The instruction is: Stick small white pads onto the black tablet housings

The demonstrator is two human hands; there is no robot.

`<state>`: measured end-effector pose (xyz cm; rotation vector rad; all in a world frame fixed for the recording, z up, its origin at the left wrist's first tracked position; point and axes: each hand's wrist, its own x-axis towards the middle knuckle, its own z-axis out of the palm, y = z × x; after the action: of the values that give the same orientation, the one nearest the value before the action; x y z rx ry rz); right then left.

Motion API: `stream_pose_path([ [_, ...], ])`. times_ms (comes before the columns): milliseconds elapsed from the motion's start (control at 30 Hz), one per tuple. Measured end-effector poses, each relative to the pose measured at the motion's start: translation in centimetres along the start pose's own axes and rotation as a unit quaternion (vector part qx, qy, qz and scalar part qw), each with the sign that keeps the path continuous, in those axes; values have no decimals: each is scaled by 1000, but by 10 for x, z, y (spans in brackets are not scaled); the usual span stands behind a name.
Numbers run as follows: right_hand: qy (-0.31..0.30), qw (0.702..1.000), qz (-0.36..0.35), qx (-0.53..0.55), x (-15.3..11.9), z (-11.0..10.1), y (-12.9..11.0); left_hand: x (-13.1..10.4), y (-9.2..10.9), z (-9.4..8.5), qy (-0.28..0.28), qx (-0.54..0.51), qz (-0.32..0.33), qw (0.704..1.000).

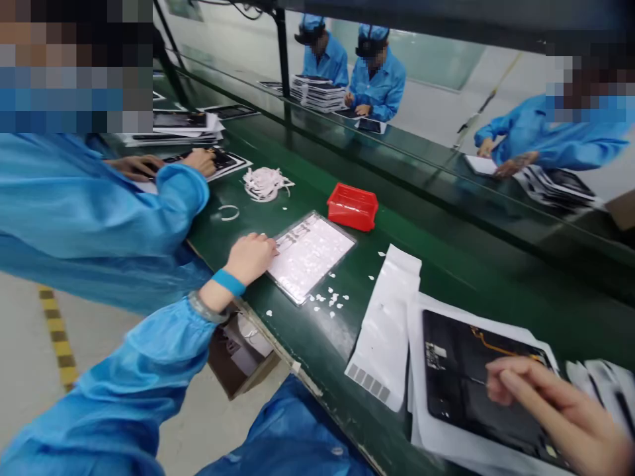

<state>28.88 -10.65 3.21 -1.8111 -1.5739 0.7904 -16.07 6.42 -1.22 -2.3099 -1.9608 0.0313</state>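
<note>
My left hand (252, 259), with a blue band at the wrist, rests at the left edge of a clear-covered white sheet (317, 258) that carries small grey parts. Its fingers curl down, and what they may grip is hidden. At the lower right my right hand (555, 403) is over a black panel (466, 370), thumb and forefinger pressed together; anything between them is too small to make out. The panel lies on a stack of white sheets (421, 423). A white strip with grey squares (384, 330) lies left of the stack.
Small white pieces (332, 299) are scattered by the sheet. Behind it stand a red tray (352, 207) and a pile of white strips (266, 184). A co-worker's blue sleeve (183, 192) is close at left. Below the green table's edge (278, 344) is a cardboard box (238, 370).
</note>
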Motion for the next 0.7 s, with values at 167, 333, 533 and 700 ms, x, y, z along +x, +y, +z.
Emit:
stream_pose_path([
  [167, -164, 985, 7, 44, -50, 63, -10, -9, -6, 4, 20, 6, 37, 999],
  [333, -213, 973, -83, -14, -67, 101, -27, -3, -14, 10, 25, -12, 41, 999],
  [533, -259, 960, -100, -44, -65, 93, -40, -4, -15, 4, 51, -62, 50, 996],
  [700, -290, 950, -104, -58, -54, 85, -50, -9, -13, 6, 35, -101, 37, 994],
])
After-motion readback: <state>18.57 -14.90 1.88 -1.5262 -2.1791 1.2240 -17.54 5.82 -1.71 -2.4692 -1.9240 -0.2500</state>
